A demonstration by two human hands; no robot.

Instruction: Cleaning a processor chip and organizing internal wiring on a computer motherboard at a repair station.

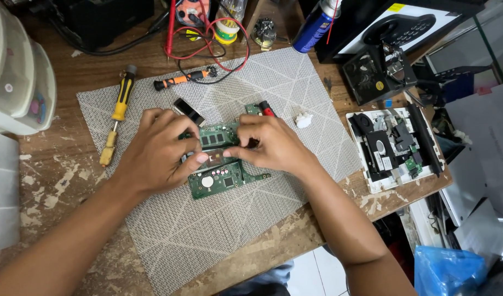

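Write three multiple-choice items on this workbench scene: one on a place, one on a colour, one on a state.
1. Where does the yellow-handled screwdriver lie?
A. On the left edge of the grey mat
B. Inside the white tray
C. Under the circuit board

2. What colour is the circuit board?
A. Red
B. Green
C. Blue

3. How do the hands stand at the board?
A. Both lifted off it
B. Only one touches it
C. Both rest on it, fingers meeting at its middle

Answers:
1. A, since the screwdriver lies along the mat's left edge, left of the left hand.
2. B, since the board's face shows green below and between the hands.
3. C, since the left hand and the right hand both press on the board.
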